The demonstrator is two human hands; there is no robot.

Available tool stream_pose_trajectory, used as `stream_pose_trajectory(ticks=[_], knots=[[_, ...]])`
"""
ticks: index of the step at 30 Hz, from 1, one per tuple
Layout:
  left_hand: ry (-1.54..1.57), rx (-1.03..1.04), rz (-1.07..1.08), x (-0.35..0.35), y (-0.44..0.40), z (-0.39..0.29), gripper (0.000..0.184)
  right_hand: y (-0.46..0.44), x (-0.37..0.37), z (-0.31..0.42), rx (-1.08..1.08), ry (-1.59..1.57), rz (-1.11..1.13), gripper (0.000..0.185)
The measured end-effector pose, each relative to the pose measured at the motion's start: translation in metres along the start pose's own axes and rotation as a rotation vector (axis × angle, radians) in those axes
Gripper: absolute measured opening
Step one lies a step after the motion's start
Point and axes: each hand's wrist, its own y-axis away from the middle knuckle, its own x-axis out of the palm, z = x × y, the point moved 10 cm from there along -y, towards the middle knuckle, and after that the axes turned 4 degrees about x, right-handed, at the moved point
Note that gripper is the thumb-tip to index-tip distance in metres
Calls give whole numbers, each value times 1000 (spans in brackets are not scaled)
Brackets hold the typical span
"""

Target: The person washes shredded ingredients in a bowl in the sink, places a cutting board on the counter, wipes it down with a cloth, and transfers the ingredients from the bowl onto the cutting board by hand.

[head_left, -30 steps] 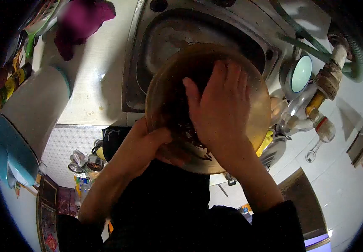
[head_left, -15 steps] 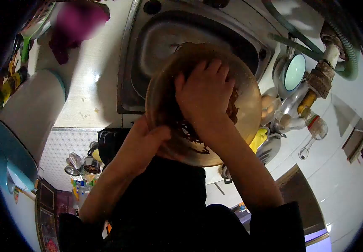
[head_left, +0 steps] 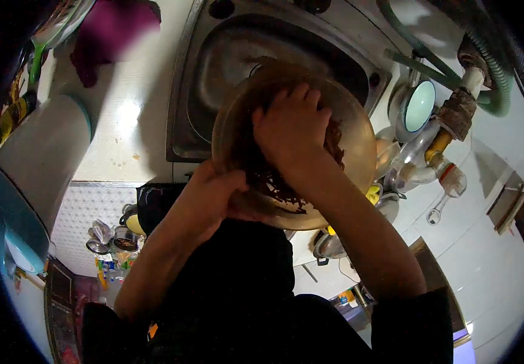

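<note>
Busy at the bowl (head_left: 359, 158)

My left hand (head_left: 208, 197) grasps its near rim, thumb over the edge; from above, it overlaps the sink (head_left: 228, 51). My right hand (head_left: 292, 130) is inside, fingers bent into dark shreds (head_left: 267, 187); whether they clench any, I can't tell.

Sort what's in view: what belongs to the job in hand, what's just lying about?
In use:
large round tan bowl, left hand on its rim
loose dark-brown shreds in it, right hand there too

Apparently just lying about:
crumpled purple cloth
small round pale-green bowl
</note>
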Motion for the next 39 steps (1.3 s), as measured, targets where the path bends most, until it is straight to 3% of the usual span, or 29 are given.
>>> stream_pose_trajectory(ticks=[24,30,32,36,38,39], knots=[[131,-24,35,-2,4,-5,40,-6,6,9,-47,81,85,55],[146,-35,96,0,8,-6,43,0,3,8,-29,97,63,56],[114,-132,201,4,7,6,48,2,4,8,-36,178,114,56],[258,-85,180,2,4,13,40,3,1,8,-19,147,170,57],[-304,231,236,3,10,-14,30,3,2,8,-17,130,172,57],[-307,231,230,4,12,-18,30,4,3,9,-20,125,173,57]])
